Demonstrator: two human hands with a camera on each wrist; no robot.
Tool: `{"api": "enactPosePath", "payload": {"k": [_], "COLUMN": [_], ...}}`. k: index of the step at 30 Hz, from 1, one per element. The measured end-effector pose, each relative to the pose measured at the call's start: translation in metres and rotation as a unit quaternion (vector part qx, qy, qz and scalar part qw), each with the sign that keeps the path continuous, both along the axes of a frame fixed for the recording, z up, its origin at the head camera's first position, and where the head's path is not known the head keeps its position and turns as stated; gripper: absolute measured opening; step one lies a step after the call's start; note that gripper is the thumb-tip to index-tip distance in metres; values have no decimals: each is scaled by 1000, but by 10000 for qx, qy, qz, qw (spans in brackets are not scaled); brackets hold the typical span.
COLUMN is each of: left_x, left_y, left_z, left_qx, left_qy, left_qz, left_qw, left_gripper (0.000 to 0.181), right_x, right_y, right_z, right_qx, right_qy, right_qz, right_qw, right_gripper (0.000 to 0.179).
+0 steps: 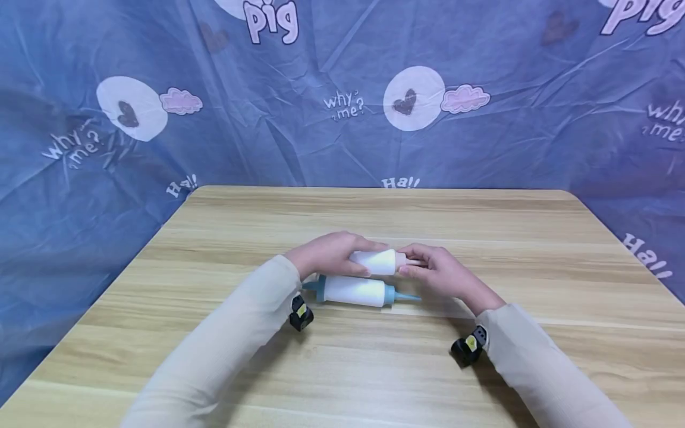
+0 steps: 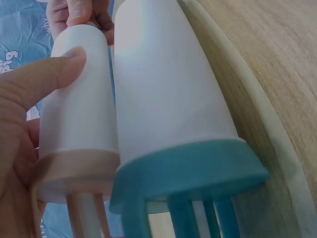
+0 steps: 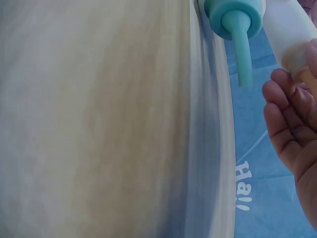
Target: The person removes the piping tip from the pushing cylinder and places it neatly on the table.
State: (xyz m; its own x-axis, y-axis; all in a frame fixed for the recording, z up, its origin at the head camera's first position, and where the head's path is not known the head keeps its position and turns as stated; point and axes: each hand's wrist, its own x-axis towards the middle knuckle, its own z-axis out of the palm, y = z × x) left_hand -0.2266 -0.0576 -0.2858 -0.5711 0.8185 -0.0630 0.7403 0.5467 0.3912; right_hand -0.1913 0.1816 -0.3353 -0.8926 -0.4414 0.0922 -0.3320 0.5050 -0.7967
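Observation:
A white squeeze bottle (image 1: 376, 261) with pinkish-beige ends lies across the middle of the table. My left hand (image 1: 336, 252) grips its body, thumb on the near side, as the left wrist view shows. At the other end my right hand (image 1: 436, 270) holds the pinkish nozzle end between thumb and curled fingers. Just in front, on the near side, lies a larger white bottle (image 1: 354, 290) with a teal nozzle (image 3: 242, 49) pointing right. Its teal base (image 2: 190, 168) has several prongs; no hand grips this bottle. The smaller bottle's beige base (image 2: 79, 168) also has prongs.
Both bottles are over a light wood-grain table (image 1: 374, 374). Behind it hangs a blue printed cloth (image 1: 299, 131). Small black cameras (image 1: 301, 313) sit on both wrists, over pale sleeves.

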Motion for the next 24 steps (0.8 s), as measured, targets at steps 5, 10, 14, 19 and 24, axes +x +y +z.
{"api": "enactPosePath", "payload": {"k": [5, 10, 14, 19, 24], "left_x": [-3, -3, -3, -4, -5], "left_y": [1, 1, 2, 2, 2], "left_z": [0, 3, 5, 6, 5], "left_qx": [42, 84, 117, 249, 340], "left_qy": [41, 23, -66, -291, -397], "left_qz": [12, 20, 5, -70, -11], "left_qw": [10000, 10000, 9999, 9992, 9986], "left_gripper": [57, 58, 59, 59, 60], "right_x": [-2, -2, 0, 4, 4], "right_y": [0, 0, 0, 1, 1], "right_z": [-1, -2, -1, 2, 2], "right_qx": [-120, -159, -95, 59, 89], "right_qy": [66, 253, 531, 967, 1381], "right_qz": [-63, -115, -101, -74, -56], "right_qw": [9999, 9995, 9985, 9953, 9904], "right_gripper": [31, 31, 29, 29, 29]}}
